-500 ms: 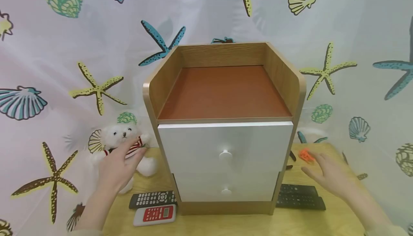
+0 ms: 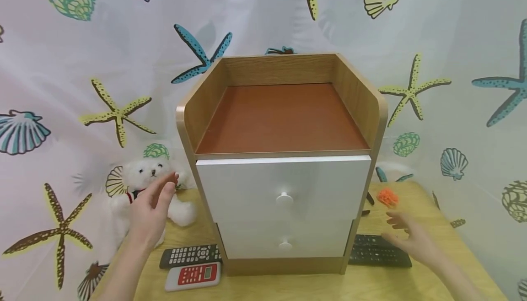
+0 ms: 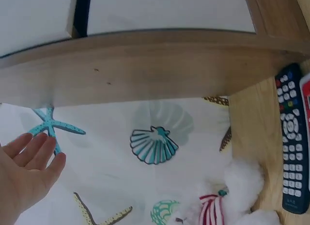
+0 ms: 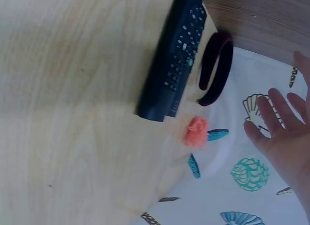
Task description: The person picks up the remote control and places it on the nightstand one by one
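Note:
A wooden cabinet [image 2: 284, 118] with two white drawers stands in the middle of the head view. Its upper drawer [image 2: 263, 182] juts out slightly past the lower drawer [image 2: 255, 241]. My left hand [image 2: 148, 214] hovers to the cabinet's left, overlapping a white teddy bear [image 2: 181, 212] in the head view, with nothing in its grasp. In the left wrist view its fingers [image 3: 38, 152] are loosely extended. To the cabinet's right my right hand [image 2: 416, 241] is raised over the table, holding nothing. Its fingers are spread in the right wrist view.
Left of the cabinet lie a dark remote [image 2: 191, 255] and a red-and-white calculator [image 2: 193, 276]. On the right are black remotes [image 2: 380, 251], an orange tangled clump [image 2: 388, 197] and a dark headband [image 4: 227, 65]. A sea-patterned sheet [image 2: 329, 17] hangs behind.
The right hand has come down and nearer, away from the orange clump. My left hand has turned slightly, thumb now more upright. The whole head view has shifted a little.

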Demonstrator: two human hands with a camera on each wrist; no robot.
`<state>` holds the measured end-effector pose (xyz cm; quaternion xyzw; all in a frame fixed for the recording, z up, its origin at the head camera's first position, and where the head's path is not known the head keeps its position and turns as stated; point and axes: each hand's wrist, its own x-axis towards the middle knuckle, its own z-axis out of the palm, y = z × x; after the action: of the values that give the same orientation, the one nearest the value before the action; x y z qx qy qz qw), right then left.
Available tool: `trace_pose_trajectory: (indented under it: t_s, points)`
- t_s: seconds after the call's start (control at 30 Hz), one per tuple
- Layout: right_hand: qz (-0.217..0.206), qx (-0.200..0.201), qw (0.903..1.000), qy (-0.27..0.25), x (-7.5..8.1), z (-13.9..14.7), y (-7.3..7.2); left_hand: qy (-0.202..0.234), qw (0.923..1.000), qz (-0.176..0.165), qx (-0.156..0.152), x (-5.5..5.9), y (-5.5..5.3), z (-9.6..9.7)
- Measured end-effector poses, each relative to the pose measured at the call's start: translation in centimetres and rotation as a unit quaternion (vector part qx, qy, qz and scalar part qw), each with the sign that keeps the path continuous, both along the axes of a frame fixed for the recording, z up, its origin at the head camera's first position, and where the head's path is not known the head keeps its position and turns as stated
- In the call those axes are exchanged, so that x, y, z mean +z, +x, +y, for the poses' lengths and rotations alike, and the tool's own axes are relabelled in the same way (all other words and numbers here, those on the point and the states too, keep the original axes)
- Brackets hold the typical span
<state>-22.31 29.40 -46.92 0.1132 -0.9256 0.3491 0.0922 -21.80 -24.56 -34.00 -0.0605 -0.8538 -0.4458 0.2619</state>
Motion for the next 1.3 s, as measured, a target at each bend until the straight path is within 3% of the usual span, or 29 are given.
trace_pose_trajectory:
  t_s: [0.23, 0.5, 0.7, 0.8, 0.97, 1.1, 1.3]
  points:
    - [-0.084, 0.027, 0.9956, -0.033, -3.0, -0.9, -0.5, 0.068, 0.9959, 0.053, -0.031, 2.9, 1.1, 0.9]
    - [-0.066, 0.037, 0.9965, -0.037, -5.0, -1.1, -0.3, 0.045, 0.9942, 0.078, -0.06, 5.8, 1.4, 2.4]
    - [-0.05, 0.039, 0.9976, -0.028, -6.1, -0.6, -0.2, 0.075, 0.9888, 0.085, -0.097, 7.6, 1.2, 4.3]
    - [-0.05, 0.032, 0.9978, -0.027, -6.6, -0.4, -0.2, 0.084, 0.9858, 0.09, -0.114, 8.2, 0.8, 5.2]
    - [-0.047, 0.02, 0.9986, -0.015, -7.1, -0.2, -0.4, 0.078, 0.9869, 0.09, -0.108, 9.1, 0.3, 6.1]
    - [-0.05, 0.016, 0.9985, -0.011, -7.5, -0.1, -0.5, 0.101, 0.9848, 0.086, -0.112, 9.8, -0.1, 6.7]
    - [-0.078, 0.002, 0.9969, 0.0, -8.0, -0.3, -0.6, 0.109, 0.9837, 0.085, -0.115, 10.1, -0.5, 7.2]
